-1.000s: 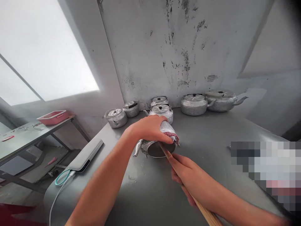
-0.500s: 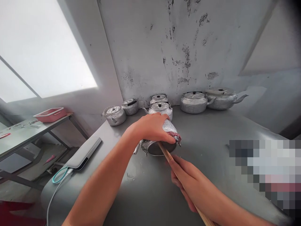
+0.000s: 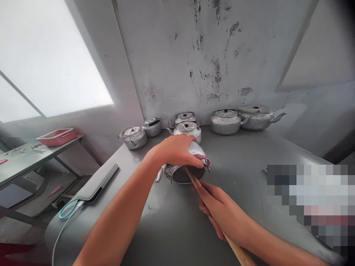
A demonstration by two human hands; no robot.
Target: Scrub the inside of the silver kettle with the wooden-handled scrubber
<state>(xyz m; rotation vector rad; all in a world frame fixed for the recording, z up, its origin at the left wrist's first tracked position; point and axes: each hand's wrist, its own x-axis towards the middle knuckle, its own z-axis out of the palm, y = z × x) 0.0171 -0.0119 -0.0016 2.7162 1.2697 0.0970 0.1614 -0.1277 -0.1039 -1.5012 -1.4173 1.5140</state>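
Observation:
My left hand (image 3: 177,149) grips a silver metal kettle (image 3: 197,149) from above, fingers over its far side and thumb near the rim. The kettle is tipped on its side, its dark round opening turned toward me. Red and dark cord or wire shows at both sides of the rim, and a spout sticks out at the left. Wrapped in my right hand (image 3: 212,207) is a wooden stick (image 3: 239,253). Its far end goes into the kettle's opening, so the tip is hidden.
Several lidded silver kettles (image 3: 226,122) stand along the wall at the table's (image 3: 172,229) back. A grey power bank (image 3: 97,181) with a cable lies at left. A pink tray (image 3: 57,137) rests on a side bench. A blurred patch covers the right.
The whole view has shifted slightly, so things appear a little further left. Both hands keep their hold on the kettle and the stick.

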